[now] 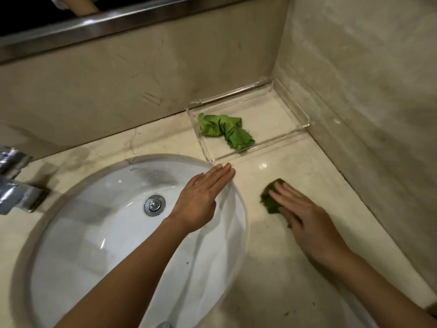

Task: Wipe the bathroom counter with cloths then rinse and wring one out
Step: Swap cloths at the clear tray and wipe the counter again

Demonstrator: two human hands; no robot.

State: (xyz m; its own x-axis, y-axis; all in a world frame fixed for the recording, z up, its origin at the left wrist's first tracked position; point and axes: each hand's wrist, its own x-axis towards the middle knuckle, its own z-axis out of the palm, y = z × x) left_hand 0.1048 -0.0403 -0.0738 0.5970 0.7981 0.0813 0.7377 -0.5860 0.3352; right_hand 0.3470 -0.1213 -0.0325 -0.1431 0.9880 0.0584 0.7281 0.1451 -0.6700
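Dark green cloth (269,201) pressed under the right hand (305,216), fingers (282,192) flat; left hand (201,201) over the sink (94,233), fingers straight

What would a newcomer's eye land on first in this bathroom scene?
The bright green cloth crumpled in the clear tray at the back corner. Next, the right hand pressing a darker green cloth flat on the counter beside the white sink, with the left hand open over its rim.

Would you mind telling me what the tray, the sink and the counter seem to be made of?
Tray: clear acrylic or glass, see-through with bright edges. Sink: glossy white ceramic, by its reflections. Counter: polished cream marble or similar stone, veined and shiny.
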